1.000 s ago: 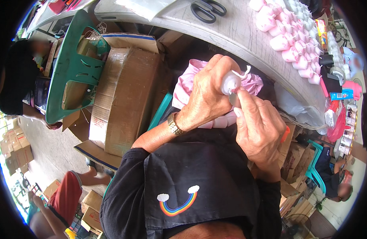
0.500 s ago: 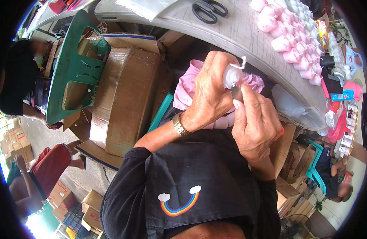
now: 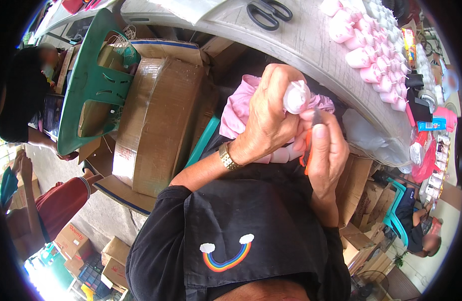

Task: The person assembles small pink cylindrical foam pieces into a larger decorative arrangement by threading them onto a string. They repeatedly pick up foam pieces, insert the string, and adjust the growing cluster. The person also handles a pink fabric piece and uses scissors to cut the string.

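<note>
My left hand (image 3: 271,108), with a gold watch on its wrist, is closed round a small white candle (image 3: 295,97), its top end facing up. In my right hand (image 3: 325,150) is a small knife (image 3: 317,118) with a short grey blade and an orange handle, gripped between thumb and fingers. The blade stands just right of the candle, apart from it. Below the hands, several pale pink candle-like pieces (image 3: 279,155) lie on my lap, partly hidden. A pink cloth (image 3: 237,116) is bunched behind my left hand.
A grey table (image 3: 311,55) curves across the front, bearing black scissors (image 3: 269,14) and rows of pink and white candles (image 3: 371,60). To my left are a large cardboard box (image 3: 158,125) and a green plastic chair (image 3: 98,83). Other people are on both sides.
My right hand has moved slightly right and down, drawing the blade away from the candle, and the knife has turned. The candle has tilted, so its wick no longer stands out to the right.
</note>
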Motion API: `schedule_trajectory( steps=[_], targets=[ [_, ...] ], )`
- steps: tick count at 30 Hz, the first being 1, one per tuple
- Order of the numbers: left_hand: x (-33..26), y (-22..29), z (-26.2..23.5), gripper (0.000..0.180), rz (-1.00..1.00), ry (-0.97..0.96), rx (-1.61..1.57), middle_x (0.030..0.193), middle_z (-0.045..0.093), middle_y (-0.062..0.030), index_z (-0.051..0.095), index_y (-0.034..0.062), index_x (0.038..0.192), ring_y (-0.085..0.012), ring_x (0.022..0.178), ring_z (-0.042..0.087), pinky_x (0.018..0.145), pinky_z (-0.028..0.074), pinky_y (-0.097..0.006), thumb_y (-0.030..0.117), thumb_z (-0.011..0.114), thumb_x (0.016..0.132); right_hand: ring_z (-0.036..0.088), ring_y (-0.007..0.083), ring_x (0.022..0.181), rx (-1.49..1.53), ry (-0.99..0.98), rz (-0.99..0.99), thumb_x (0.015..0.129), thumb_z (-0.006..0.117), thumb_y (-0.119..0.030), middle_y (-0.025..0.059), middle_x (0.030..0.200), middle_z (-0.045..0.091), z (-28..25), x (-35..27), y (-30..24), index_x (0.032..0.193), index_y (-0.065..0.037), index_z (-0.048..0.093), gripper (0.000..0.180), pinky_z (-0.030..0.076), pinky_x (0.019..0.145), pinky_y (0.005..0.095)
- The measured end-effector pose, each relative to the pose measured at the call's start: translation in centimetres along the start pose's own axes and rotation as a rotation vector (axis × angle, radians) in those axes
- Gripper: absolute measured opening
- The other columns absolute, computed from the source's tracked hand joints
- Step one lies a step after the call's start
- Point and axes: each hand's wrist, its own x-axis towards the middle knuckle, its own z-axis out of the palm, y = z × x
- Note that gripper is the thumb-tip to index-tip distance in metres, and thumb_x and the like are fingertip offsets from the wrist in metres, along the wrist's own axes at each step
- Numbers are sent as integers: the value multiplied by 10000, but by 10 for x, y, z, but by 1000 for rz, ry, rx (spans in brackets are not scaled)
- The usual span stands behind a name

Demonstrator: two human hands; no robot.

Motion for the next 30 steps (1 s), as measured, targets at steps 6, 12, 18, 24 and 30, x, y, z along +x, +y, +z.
schedule_trajectory(
  steps=[6,12,18,24,30],
  targets=[
    [0,-9,1,342,8,-29,-107,880,591,-69,548,55,965,-219,794,595,736,496,-327,-89,644,670,635,159,572,-241,-3,-128,991,472,-123,88,711,652,-8,3,-6,1010,10,616,197,495,546,279],
    [1,-13,2,349,136,-8,-90,886,594,-90,563,33,939,-245,810,595,921,487,-391,-110,623,627,634,160,555,-281,-102,-10,1013,424,-197,88,675,632,-11,1,-16,919,37,616,316,470,532,276],
    [2,-12,-1,372,186,-6,-35,907,599,-99,569,25,935,-281,878,587,970,480,-435,-96,628,588,624,154,519,-217,-106,11,986,471,-108,72,645,628,-6,3,-15,886,5,578,185,484,501,278],
    [-1,-12,-3,376,152,-27,-21,951,595,-117,575,23,948,-283,917,587,1027,448,-465,-66,651,591,608,128,515,-157,-98,125,992,463,-115,74,642,626,-4,1,-16,865,16,574,213,482,500,267],
    [0,-15,-7,370,211,-86,99,955,588,-115,594,33,951,-283,933,591,1046,434,-470,-39,693,601,570,105,483,-68,-191,226,1005,441,-154,63,628,606,-9,5,-18,842,15,572,269,458,478,251]
  ],
)
